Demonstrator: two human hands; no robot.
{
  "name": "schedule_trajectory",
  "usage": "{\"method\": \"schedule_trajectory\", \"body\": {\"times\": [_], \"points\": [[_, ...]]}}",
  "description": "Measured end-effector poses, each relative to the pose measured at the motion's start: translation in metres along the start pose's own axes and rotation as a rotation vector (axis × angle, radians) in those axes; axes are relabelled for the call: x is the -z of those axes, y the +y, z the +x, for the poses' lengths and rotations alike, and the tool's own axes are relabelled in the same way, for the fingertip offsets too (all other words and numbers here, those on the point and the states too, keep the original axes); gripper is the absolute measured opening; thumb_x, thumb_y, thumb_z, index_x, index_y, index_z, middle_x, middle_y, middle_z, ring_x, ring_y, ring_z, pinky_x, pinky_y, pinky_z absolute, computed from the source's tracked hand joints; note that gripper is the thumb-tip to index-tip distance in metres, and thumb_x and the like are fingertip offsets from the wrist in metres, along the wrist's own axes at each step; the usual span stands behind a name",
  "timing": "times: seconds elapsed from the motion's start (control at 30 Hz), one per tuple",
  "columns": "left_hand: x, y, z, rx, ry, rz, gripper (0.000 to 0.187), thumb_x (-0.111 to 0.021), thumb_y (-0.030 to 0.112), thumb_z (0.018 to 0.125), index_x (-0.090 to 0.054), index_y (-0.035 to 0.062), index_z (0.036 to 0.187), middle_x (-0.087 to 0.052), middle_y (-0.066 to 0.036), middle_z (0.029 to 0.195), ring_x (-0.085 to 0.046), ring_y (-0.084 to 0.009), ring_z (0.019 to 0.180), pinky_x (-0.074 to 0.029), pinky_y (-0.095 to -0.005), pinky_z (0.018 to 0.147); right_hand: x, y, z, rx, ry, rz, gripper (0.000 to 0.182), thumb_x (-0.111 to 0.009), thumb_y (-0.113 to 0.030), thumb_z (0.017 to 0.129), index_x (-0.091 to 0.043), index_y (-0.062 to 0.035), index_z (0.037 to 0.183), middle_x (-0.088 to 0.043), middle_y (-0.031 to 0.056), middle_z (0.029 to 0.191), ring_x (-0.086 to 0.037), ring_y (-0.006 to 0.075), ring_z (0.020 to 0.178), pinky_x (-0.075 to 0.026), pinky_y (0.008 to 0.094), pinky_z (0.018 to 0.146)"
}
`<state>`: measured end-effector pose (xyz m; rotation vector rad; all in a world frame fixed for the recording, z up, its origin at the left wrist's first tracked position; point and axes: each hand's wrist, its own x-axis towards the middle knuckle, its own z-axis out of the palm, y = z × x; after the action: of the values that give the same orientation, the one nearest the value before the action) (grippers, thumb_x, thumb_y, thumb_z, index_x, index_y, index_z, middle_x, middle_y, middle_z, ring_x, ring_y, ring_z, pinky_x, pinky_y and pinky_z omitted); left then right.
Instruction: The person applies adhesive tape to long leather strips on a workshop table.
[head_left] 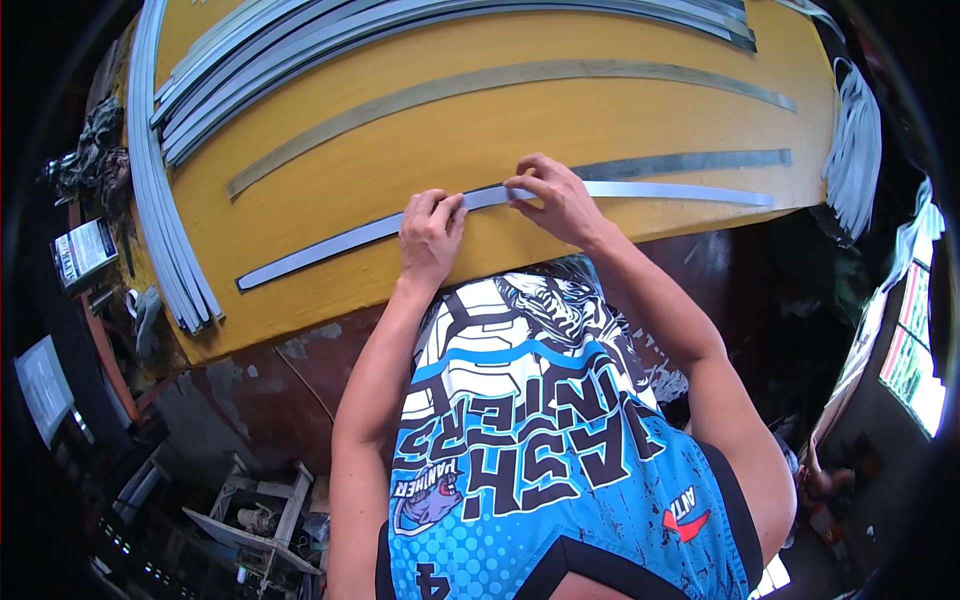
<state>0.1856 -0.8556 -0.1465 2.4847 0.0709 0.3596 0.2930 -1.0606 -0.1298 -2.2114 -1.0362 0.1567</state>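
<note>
A long white strip [335, 253] lies along a dark strip [690, 163] near the front edge of the yellow table. On the left the white strip sits on top of the dark one; right of my hands the two spread apart. My left hand [432, 237] has its fingers bent together and pressed down on the white strip. A short way to the right, my right hand [562, 203] pinches the same strip between thumb and fingers.
Another olive-grey strip [500, 80] curves across the yellow table [400, 150]. Stacked strips [400, 55] lie at the back, and a bundle of pale strips [160, 190] runs down the left side. More strips [853, 150] hang over the right edge. A wooden stool [265, 510] stands below left.
</note>
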Motion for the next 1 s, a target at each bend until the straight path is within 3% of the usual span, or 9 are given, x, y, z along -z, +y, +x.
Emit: {"method": "schedule_trajectory", "body": {"times": [0.27, 0.63, 0.83, 1.0], "points": [[0.002, 0.007, 0.000, 0.082, -0.018, 0.004, 0.022, -0.075, 0.014, 0.079, -0.072, 0.0038, 0.098, -0.061, -0.012, 0.095, -0.058, -0.0274, 0.089, -0.049, -0.0381, 0.078, 0.046, 0.030, -0.012, 0.041, -0.075, -0.028, 0.011, -0.075, -0.011, 0.077, -0.070, -0.0100, 0.086, -0.063, 0.0017, 0.097, -0.060, 0.0229, 0.086, -0.047, 0.0366, 0.076], [0.003, 0.007, 0.001, 0.114, -0.016, 0.027, 0.021, -0.075, 0.013, 0.078, -0.072, 0.0056, 0.098, -0.059, -0.011, 0.094, -0.057, -0.0264, 0.089, -0.048, -0.0377, 0.079, 0.035, 0.040, -0.016, 0.102, -0.046, -0.095, 0.014, -0.075, -0.012, 0.076, -0.070, -0.0100, 0.089, -0.066, 0.0000, 0.100, -0.058, 0.0200, 0.092, -0.045, 0.0349, 0.079], [0.003, 0.005, 0.000, 0.118, -0.001, 0.005, 0.019, -0.074, 0.014, 0.078, -0.072, 0.0066, 0.095, -0.060, -0.010, 0.094, -0.057, -0.0271, 0.088, -0.047, -0.0394, 0.079, 0.032, 0.040, -0.018, 0.076, -0.047, -0.077, 0.015, -0.075, -0.011, 0.079, -0.070, -0.0093, 0.092, -0.066, 0.0038, 0.101, -0.060, 0.0239, 0.096, -0.046, 0.0374, 0.084], [0.004, 0.006, 0.001, 0.129, -0.009, 0.000, 0.019, -0.074, 0.014, 0.078, -0.072, 0.0067, 0.095, -0.059, -0.010, 0.093, -0.057, -0.0271, 0.089, -0.047, -0.0393, 0.080, 0.030, 0.040, -0.018, 0.089, -0.003, -0.100, 0.015, -0.075, -0.012, 0.076, -0.071, -0.0094, 0.090, -0.066, 0.0012, 0.101, -0.059, 0.0211, 0.095, -0.046, 0.0355, 0.083]]}}
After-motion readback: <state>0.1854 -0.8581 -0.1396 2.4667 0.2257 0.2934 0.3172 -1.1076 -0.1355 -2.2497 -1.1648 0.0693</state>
